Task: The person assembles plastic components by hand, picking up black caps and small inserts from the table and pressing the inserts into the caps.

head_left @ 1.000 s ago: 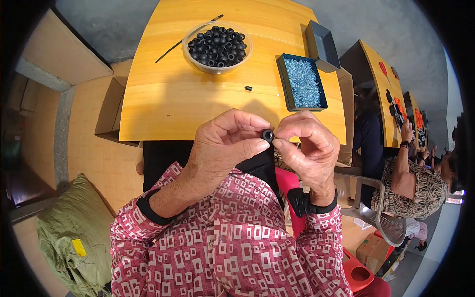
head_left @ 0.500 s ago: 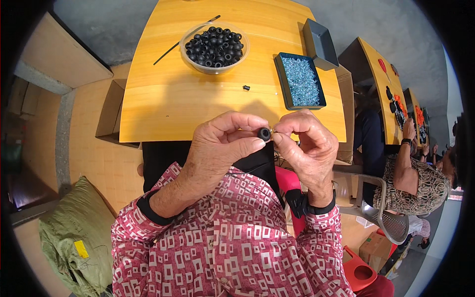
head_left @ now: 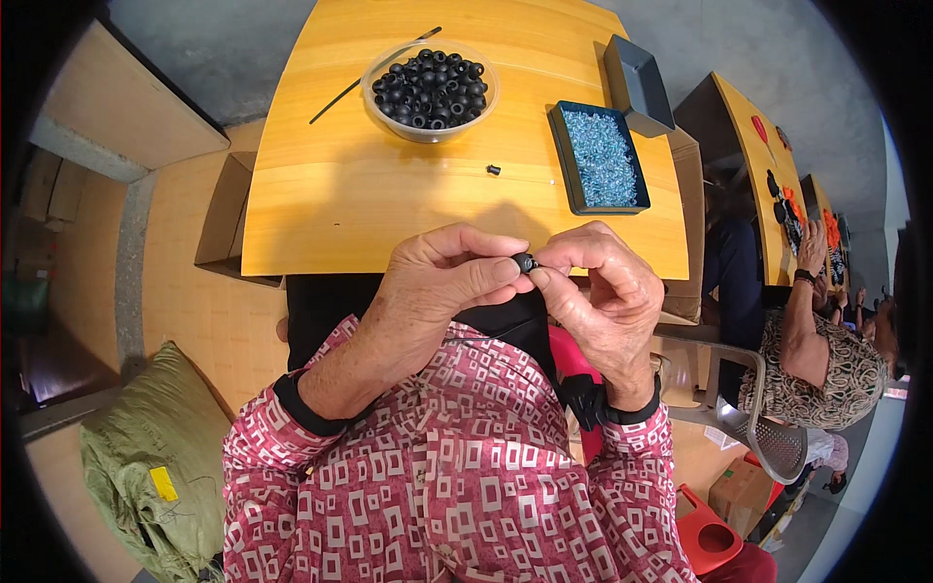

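Note:
Between the thumb and fingers of my left hand (head_left: 442, 272) is a small round black part (head_left: 525, 262) with a hole in its end. My right hand (head_left: 603, 282) pinches close against that hole; whatever sits between its fingertips is too small and covered to name. Both hands meet just past the table's near edge. Farther off on the table, a clear plastic bowl (head_left: 381, 109) holds many similar black parts (head_left: 428, 87). A dark tray (head_left: 573, 206) of tiny bluish clear pieces (head_left: 601, 155) stands to the right. One small black piece (head_left: 494, 170) lies alone on the wood.
An empty dark tray (head_left: 641, 83) stands at the table's (head_left: 321, 194) far right corner. Behind the bowl lies a thin black rod (head_left: 340, 100). A green sack (head_left: 146, 457) rests on the floor at left. Another person (head_left: 816, 360) works at a table on the right.
The black part has turned between my left fingers, its hole now facing my right hand. My right fingertips have closed in on it. The view has shifted slightly.

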The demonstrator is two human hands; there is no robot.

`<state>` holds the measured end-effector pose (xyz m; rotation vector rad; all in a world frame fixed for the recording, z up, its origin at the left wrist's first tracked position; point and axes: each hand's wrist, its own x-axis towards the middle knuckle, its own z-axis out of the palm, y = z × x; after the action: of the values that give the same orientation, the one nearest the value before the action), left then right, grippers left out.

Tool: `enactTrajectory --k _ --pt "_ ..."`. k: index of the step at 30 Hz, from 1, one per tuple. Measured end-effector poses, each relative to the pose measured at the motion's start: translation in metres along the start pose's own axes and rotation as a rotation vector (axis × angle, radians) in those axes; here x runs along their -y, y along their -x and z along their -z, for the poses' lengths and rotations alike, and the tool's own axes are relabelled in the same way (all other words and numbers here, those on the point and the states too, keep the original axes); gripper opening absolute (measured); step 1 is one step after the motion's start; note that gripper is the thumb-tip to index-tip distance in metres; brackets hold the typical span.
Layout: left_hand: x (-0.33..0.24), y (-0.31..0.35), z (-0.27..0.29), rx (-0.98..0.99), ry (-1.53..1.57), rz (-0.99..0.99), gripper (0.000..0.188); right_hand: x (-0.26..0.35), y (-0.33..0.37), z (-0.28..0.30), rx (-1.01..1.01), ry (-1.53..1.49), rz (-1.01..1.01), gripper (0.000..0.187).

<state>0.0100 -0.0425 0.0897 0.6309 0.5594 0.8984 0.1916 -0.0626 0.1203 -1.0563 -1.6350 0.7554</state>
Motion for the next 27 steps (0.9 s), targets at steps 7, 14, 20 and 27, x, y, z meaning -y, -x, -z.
enactTrajectory --k 7,14,20,27 --pt "-0.001 0.000 -0.003 0.006 0.029 0.035 0.020 -0.006 0.002 0.003 -0.007 -0.105 -0.075 0.012" --pt "0.004 -0.002 0.000 0.000 -0.019 0.008 0.018 -0.008 0.003 0.002 -0.006 -0.049 -0.061 0.011" --pt "0.000 -0.002 0.002 -0.053 0.081 0.073 0.017 -0.004 0.007 0.004 -0.072 -0.143 -0.189 0.012" --pt "0.006 0.006 0.003 -0.046 -0.074 -0.035 0.015 -0.003 0.010 -0.008 0.002 0.021 -0.011 0.011"
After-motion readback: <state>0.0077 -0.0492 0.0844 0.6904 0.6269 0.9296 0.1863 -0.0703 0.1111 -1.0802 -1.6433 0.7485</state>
